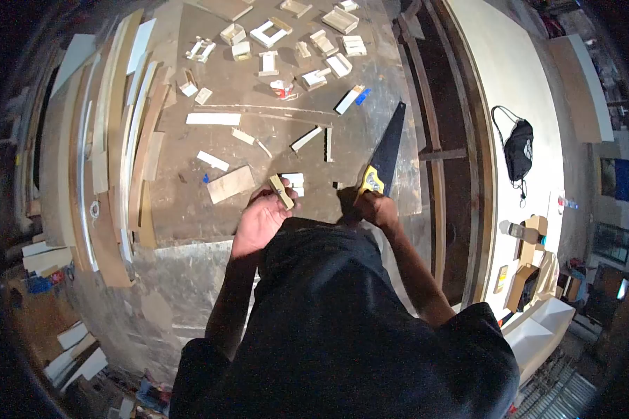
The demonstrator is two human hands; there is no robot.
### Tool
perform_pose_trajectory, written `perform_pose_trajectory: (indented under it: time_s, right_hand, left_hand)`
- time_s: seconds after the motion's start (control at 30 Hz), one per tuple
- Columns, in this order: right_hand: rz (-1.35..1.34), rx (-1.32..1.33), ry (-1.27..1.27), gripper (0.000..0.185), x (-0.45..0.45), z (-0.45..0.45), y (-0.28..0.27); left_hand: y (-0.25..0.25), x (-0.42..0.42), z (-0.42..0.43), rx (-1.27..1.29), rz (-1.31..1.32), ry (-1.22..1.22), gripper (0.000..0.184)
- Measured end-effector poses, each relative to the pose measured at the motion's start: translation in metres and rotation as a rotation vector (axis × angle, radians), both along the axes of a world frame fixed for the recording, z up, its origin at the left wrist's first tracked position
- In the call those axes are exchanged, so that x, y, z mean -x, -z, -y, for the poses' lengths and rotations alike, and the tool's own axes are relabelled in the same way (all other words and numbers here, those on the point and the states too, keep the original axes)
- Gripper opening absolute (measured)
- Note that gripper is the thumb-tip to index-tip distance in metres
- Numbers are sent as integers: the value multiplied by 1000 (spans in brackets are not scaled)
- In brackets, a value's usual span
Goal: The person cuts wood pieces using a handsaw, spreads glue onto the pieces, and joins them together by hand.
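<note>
My left hand [258,218], palm up near the table's front edge, is closed on a small wooden block [281,192]. Just behind that block lies a white piece [293,184] on the brown table. Over to the right, my right hand [377,208] grips the yellow handle of a hand saw [386,153], whose dark blade points away from me. Between the two hands sits a tiny dark-ended offcut [337,185]. A flat wooden board [231,184] lies left of my left hand.
Several small wooden box-like pieces [270,33] are spread over the far part of the table. Long wood strips [112,133] are stacked along the left side. Past a dark gap at right, a pale panel [503,70] carries a black drawstring bag [519,150].
</note>
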State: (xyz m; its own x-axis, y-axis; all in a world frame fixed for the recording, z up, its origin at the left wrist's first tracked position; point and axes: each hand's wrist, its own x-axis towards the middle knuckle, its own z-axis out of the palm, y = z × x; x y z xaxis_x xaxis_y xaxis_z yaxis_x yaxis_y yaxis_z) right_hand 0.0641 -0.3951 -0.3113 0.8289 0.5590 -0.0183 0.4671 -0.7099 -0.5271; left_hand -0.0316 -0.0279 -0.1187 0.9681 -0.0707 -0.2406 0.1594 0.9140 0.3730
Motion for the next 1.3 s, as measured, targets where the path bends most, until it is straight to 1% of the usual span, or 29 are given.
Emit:
perform_pose_trajectory:
  time_s: [0.03,0.1,0.13,0.17,0.23,0.37,0.43,0.47,0.5,0.57,0.6,0.67,0.7,0.77,0.8,0.83,0.87,0.9,0.97,1.0,1.03,1.07,1.1,1.13,1.17,1.2,1.23,1.27,1.3]
  right_hand:
    - [8,-8,-8,27,-4,1,1]
    - [-154,60,38,23,-10,2,-4]
    - [-82,-51,20,24,-14,-3,-22]
    - [-191,-15,94,29,-18,-17,-56]
    - [-151,-47,149,36,-28,-27,-72]
    - [-205,-185,61,39,-58,-60,-119]
    - [-636,-592,115,31,-66,-78,-142]
    - [-740,-764,76,23,-69,-86,-153]
    - [-752,-764,68,23,-70,-93,-180]
    - [-890,-1038,-165,20,-72,-106,-243]
    - [-894,-1035,-165,20,-72,-111,-259]
    - [-708,-911,-283,23,-73,-121,-279]
    - [-700,-907,-285,23,-73,-125,-279]
    - [-792,-871,-197,25,-72,-134,-278]
    - [-803,-883,-174,20,-71,-140,-280]
    - [-799,-875,-168,20,-69,-143,-280]
    - [-804,-838,-135,19,-67,-147,-277]
    - [-813,-800,-101,18,-66,-152,-272]
    - [-824,-784,-99,17,-68,-161,-263]
    - [-823,-729,-101,17,-74,-166,-263]
    - [-816,-678,-101,16,-82,-170,-263]
    - [-754,-643,-20,13,-92,-173,-258]
    - [-662,-598,150,11,-103,-177,-247]
    - [-452,-644,206,12,-123,-176,-216]
    - [-366,-706,272,12,-143,-178,-207]
    - [-285,-606,348,13,-165,-181,-199]
    - [-156,-455,315,15,-188,-180,-184]
    - [-43,-368,319,26,-202,-188,-180]
    - [-47,-362,316,26,-212,-202,-178]
  left_hand:
    - [-10,-3,5,-8,8,-8,33]
    - [-28,-8,18,-27,23,-21,33]
    - [-28,-9,20,-148,-43,-2,35]
    - [-30,-10,26,-171,-85,-17,34]
    - [-36,-18,34,-193,24,-17,30]
    - [-48,-31,51,-308,-18,-103,25]
    - [-60,-38,61,-489,1,-183,20]
    - [-70,-40,66,-538,-52,-230,20]
    - [-75,-41,70,-542,-62,-238,20]
    - [-82,-43,73,-733,-54,-288,20]
    - [-89,-46,77,-721,-70,-318,22]
    - [-85,-46,78,-766,-21,-331,23]
    - [-85,-50,76,-814,35,-342,23]
    - [-91,-55,69,-826,46,-326,25]
    - [-93,-58,65,-844,36,-304,26]
    - [-96,-61,61,-861,26,-285,27]
    - [-100,-65,59,-811,9,-294,28]
    - [-92,-65,48,-802,8,-294,28]
    - [-68,-62,26,-783,88,-165,24]
    - [-74,-64,19,-790,35,-136,20]
    - [-71,-64,13,-781,35,-132,20]
    - [-66,-65,6,-768,21,-146,20]
    - [-60,-65,0,-755,3,-161,19]
    - [-53,-62,-10,-764,0,-152,20]
    - [-49,-58,-19,-757,-2,-150,20]
    - [-46,-54,-29,-758,-35,-119,20]
    - [-42,-50,-39,-759,-66,-91,20]
    - [-37,-45,-49,-903,-53,-92,21]
    - [-32,-42,-58,-897,-59,-94,21]
